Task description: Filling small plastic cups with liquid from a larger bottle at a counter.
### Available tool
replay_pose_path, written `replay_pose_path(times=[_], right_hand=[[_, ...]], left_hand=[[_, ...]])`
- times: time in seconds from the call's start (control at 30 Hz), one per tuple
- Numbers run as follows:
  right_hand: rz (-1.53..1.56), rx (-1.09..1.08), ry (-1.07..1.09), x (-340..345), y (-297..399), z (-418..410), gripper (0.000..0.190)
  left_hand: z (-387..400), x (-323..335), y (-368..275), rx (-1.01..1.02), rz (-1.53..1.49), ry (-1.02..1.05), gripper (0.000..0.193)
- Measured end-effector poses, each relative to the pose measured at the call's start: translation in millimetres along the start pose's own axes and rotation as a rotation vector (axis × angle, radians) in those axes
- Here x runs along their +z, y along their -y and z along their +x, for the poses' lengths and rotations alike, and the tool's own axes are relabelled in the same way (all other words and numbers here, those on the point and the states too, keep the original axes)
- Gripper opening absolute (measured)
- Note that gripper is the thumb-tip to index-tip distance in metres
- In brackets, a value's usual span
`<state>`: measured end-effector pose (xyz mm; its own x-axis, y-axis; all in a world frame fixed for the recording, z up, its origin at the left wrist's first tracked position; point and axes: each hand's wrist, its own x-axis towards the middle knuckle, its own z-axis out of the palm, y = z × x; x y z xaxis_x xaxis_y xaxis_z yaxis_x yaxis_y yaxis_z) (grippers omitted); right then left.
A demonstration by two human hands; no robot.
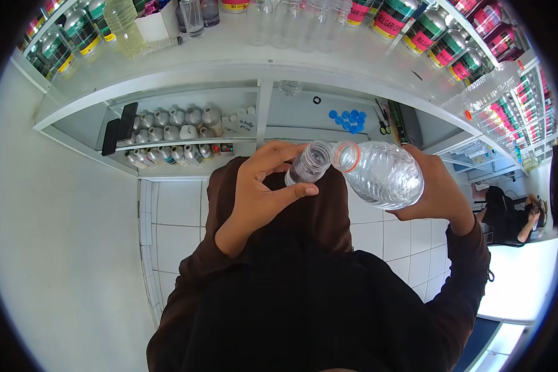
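My left hand [267,181] holds a small clear bottle [309,162] with a threaded, uncapped neck, gripped between thumb and fingers. A larger clear plastic bottle [386,174] lies tilted in my right hand [435,186], its neck with an orange-red ring pointing left. The two necks meet or nearly meet above my lap; whether they touch I cannot tell. Clear liquid seems to be in the large bottle, but its level is hard to make out. Both bottles are over my brown-clothed legs, in front of the lower shelf.
Blue caps [348,120], a black ring [317,100] and scissors [382,124] lie on the lower shelf. Silver bottles [171,132] and two black phones [127,122] are at its left. Clear bottles [288,23] stand on the white counter [242,69]. Another person [509,214] sits at far right.
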<state>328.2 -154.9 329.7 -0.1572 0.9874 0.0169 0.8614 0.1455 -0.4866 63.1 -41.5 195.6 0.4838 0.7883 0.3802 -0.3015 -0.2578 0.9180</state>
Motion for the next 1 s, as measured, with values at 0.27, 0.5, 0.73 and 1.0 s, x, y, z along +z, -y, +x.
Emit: replay_pose_path(times=[0.27,0.5,0.73,1.0], right_hand=[[-0.012,0.033,0.054,-8,1,0,0.072],[-0.039,0.060,0.066,-10,4,0,0.072],[-0.029,0.021,0.081,-14,6,1,0.072],[-0.046,0.031,0.107,-17,8,1,0.073]], left_hand=[[-2,-1,0,-0.005,0.005,-0.010,0.057],[-3,-4,1,0.017,0.052,-0.009,0.056],[-4,-4,-1,0.003,0.056,0.026,0.049],[-4,-1,4,0.040,0.011,-0.019,0.056]])
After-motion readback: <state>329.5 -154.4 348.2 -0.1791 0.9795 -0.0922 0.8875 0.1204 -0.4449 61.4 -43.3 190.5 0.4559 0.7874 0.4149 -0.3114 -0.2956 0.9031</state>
